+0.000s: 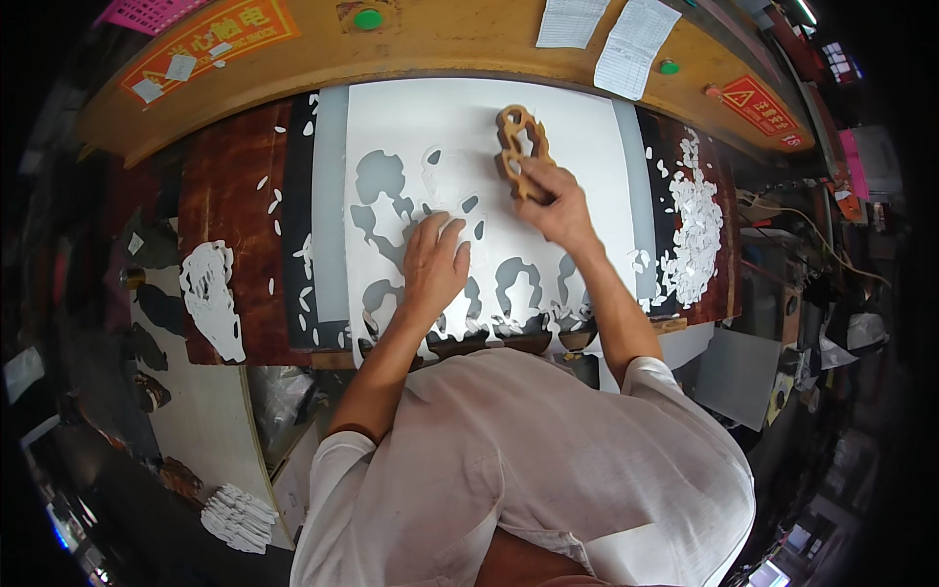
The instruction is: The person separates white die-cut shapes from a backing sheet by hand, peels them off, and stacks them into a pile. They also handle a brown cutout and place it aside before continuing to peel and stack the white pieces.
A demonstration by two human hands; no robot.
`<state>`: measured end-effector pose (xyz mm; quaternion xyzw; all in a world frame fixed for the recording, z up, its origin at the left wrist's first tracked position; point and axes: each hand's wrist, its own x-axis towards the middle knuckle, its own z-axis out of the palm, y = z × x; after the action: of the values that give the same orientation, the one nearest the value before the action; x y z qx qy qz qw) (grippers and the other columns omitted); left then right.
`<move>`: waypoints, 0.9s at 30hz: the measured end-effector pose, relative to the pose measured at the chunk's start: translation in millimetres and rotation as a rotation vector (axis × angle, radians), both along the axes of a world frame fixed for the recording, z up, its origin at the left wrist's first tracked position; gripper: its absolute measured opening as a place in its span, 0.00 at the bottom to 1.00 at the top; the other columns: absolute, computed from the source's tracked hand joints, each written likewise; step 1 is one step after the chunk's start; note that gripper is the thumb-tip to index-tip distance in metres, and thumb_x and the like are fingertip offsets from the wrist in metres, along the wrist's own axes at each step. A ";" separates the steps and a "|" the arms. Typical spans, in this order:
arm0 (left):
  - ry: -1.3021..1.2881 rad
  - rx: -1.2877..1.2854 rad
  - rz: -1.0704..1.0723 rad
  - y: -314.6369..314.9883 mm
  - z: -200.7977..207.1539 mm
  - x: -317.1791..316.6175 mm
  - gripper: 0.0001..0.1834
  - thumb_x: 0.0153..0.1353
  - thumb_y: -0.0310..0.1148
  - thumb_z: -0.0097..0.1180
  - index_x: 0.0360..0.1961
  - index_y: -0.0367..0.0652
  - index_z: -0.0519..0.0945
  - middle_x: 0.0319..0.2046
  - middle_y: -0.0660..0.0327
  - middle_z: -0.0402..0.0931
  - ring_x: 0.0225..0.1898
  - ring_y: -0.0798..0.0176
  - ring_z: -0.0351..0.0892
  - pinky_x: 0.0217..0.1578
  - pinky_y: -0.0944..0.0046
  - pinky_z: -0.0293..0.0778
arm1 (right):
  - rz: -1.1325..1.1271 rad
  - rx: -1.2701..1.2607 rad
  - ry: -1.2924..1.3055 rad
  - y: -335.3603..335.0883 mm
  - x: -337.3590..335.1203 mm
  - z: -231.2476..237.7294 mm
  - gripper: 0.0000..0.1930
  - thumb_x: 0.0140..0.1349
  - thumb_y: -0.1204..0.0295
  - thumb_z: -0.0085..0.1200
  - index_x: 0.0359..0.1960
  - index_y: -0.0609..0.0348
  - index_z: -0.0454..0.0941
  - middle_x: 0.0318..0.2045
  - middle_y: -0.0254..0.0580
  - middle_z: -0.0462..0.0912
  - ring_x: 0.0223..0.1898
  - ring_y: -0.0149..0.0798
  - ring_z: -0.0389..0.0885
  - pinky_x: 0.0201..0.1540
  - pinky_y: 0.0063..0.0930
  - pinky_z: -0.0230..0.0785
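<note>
A large white sheet (587, 196) lies on a grey cutting board (334, 196), with shoe-upper-shaped openings cut through its left and lower parts. In my right hand (558, 203) is a yellow-brown cutting die (511, 157), a looped outline with openings inside, gripped at its near end over the sheet's upper right part. My left hand (435, 264) rests on the sheet's left middle, fingers spread and pointing away from me. Small dark holes and a faint cut outline show just beyond its fingertips. What lies under the palm is hidden.
A yellow machine beam (450, 49) with green buttons spans the far side. White scraps are heaped (693, 240) at the right of the table. A stack of white cut pieces (212, 298) lies at the left, and another bundle (238, 519) sits lower left.
</note>
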<state>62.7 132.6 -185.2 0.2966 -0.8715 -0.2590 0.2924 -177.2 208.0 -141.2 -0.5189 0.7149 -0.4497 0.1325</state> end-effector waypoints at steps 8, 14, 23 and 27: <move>-0.024 -0.145 0.018 14.0 -12.4 45.8 0.18 0.61 0.29 0.59 0.52 0.36 0.82 0.59 0.43 0.74 0.63 0.36 0.72 0.65 0.39 0.68 | -0.062 0.128 0.465 6.0 25.6 -45.7 0.26 0.47 0.67 0.68 0.53 0.54 0.88 0.57 0.41 0.85 0.53 0.61 0.72 0.57 0.48 0.74; -0.184 -0.285 0.021 21.8 -37.7 52.8 0.19 0.55 0.34 0.60 0.49 0.40 0.83 0.58 0.48 0.77 0.63 0.38 0.72 0.65 0.37 0.66 | -0.084 0.060 0.320 21.4 16.0 -31.4 0.25 0.51 0.69 0.68 0.55 0.56 0.86 0.61 0.47 0.81 0.59 0.60 0.74 0.61 0.46 0.72; -0.013 -0.439 0.054 44.9 -29.4 51.6 0.18 0.58 0.32 0.60 0.50 0.42 0.82 0.56 0.50 0.77 0.61 0.38 0.73 0.63 0.38 0.66 | -0.461 -0.014 -0.299 193.7 -19.0 -28.5 0.26 0.70 0.69 0.62 0.65 0.70 0.75 0.49 0.42 0.87 0.47 0.27 0.83 0.54 0.24 0.75; 0.072 -0.311 -0.121 128.8 -48.8 75.6 0.11 0.61 0.34 0.60 0.44 0.44 0.83 0.42 0.55 0.81 0.49 0.46 0.77 0.54 0.43 0.69 | -0.718 -0.447 -0.188 238.8 -50.4 -4.9 0.28 0.73 0.66 0.55 0.70 0.67 0.69 0.32 0.34 0.81 0.33 0.26 0.74 0.39 0.24 0.72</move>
<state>138.2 261.4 -234.1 0.1851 -0.9063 -0.1484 0.3497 -227.6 446.8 -146.1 -0.2102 0.7199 -0.6562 -0.0834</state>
